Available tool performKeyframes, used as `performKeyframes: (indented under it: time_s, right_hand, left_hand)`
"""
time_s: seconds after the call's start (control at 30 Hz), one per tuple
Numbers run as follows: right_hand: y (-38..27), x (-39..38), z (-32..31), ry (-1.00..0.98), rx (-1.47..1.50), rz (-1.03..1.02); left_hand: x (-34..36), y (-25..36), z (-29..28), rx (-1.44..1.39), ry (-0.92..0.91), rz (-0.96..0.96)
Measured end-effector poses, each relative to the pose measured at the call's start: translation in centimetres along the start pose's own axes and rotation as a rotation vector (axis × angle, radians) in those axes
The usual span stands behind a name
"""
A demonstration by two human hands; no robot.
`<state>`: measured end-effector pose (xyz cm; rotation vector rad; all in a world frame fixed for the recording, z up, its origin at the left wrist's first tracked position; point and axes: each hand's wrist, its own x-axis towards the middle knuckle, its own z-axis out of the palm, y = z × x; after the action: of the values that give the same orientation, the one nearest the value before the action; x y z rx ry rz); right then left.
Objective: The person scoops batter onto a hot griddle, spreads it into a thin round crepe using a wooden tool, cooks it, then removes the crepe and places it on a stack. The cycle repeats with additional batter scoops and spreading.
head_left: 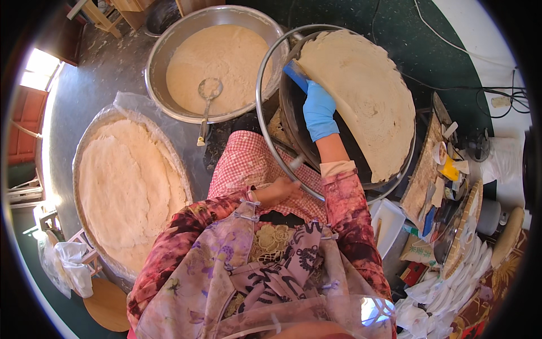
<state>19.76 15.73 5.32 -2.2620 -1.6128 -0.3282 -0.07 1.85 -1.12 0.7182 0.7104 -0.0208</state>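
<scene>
Firstly, one blue scraper [296, 75] — at the left edge of the pale batter layer [367, 90], over the dark round griddle [293, 116]. Right hand [319, 110], in a blue glove: fingers clamped on the scraper. Batter layer: covers the griddle's far and right parts, its left part dark and bare. Metal ring [260, 107]: large, tilted around the griddle. Left hand [276, 191], bare: over the checked cloth [240, 164] on the lap, near the ring; whether its fingers are apart or together, cannot tell.

Beyond the knees, one wide metal basin [155, 73] of batter, one ladle [207, 107] lying across its near rim — bowl inward, handle outward. At left, one oval plastic-lined container [78, 152], filled with pale dough [130, 192]. At right, one white tray [387, 223], one wooden board [423, 164], white plastic bags [443, 288].
</scene>
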Motion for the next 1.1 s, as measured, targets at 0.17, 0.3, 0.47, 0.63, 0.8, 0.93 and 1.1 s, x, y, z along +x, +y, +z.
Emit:
performKeyframes:
  time_s: [0.17,0.3,0.47,0.63,0.8,0.93,1.1]
  right_hand:
    - [1.6,0.8,-0.5,-0.138,-0.016,0.145]
    - [3.0,1.3,-0.3,-0.102,-0.051,0.177]
    - [5.4,2.1,0.5,0.048,-0.127,0.133]
    - [7.4,3.3,0.2,0.057,-0.154,0.188]
    - [8.6,3.9,-0.9,0.050,-0.192,0.263]
    - [9.9,4.5,-1.6,-0.033,-0.176,0.346]
    - [12.3,5.1,-1.5,-0.068,-0.174,0.437]
  left_hand:
    - [-0.7,2.6,-1.4,0.097,-0.282,-0.139]
    - [-1.4,3.5,-2.1,0.054,-0.199,-0.145]
    - [-2.1,3.4,-3.6,-0.004,-0.122,-0.132]
    - [-2.0,3.2,-4.4,-0.062,-0.068,-0.172]
    - [-1.8,3.3,-4.5,-0.054,-0.019,-0.166]
    - [-1.8,3.5,-4.9,-0.046,-0.026,-0.181]
    - [-1.6,3.3,-5.3,-0.056,0.004,-0.168]
